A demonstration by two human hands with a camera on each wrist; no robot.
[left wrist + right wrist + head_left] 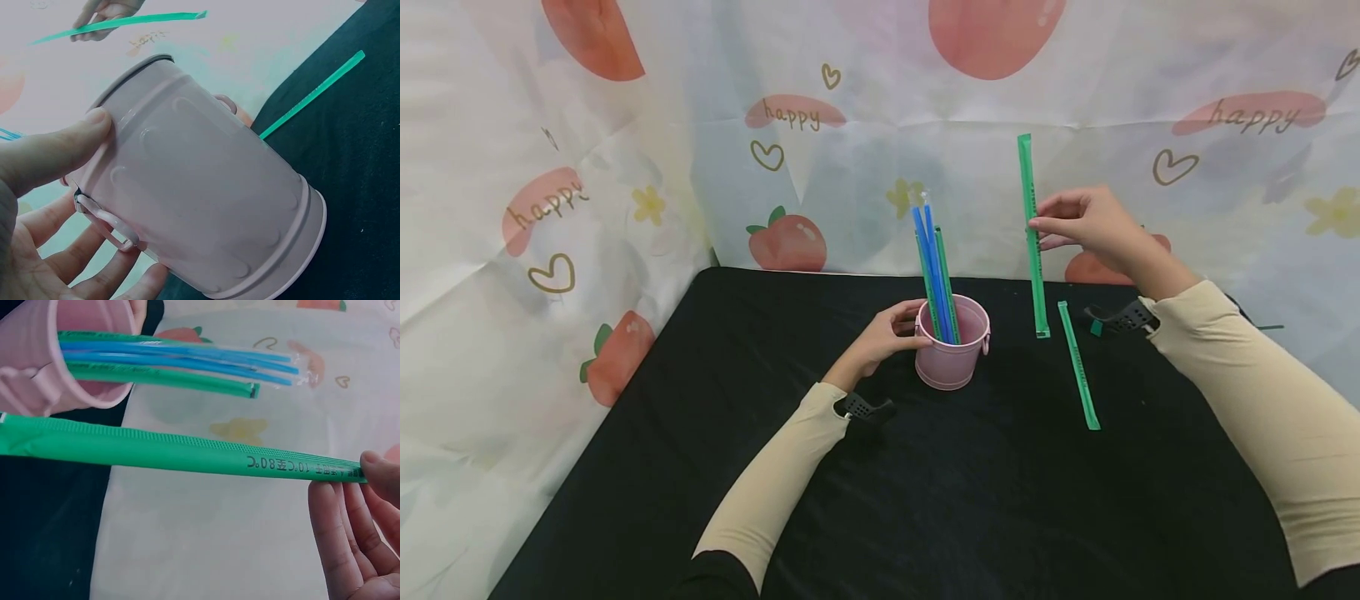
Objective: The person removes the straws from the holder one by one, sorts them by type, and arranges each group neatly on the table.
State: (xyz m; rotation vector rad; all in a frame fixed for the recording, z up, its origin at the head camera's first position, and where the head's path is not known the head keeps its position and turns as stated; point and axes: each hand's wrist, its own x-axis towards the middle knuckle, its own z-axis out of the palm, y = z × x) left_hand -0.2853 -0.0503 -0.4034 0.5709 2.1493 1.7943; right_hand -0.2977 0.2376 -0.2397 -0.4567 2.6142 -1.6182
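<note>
A pink bucket (946,367) stands on the black cloth, holding blue straws (946,300) in clear wrap and green-wrapped straws (162,378). My left hand (880,337) grips its left side, the thumb near the rim and the fingers around the handle side in the left wrist view. Right of the bucket and above the cloth, my right hand (1093,221) pinches a long green-wrapped straw (1037,275) between thumb and fingers. That straw hangs nearly upright, apart from the bucket. Dark printing runs along its wrapper in the right wrist view.
Another green-wrapped straw (1078,367) lies on the black cloth (1000,500), right of the bucket. A small green piece (1096,327) shows beside the right wrist strap, partly hidden. Behind the table hangs a pale curtain (880,167) with printed fruit and hearts.
</note>
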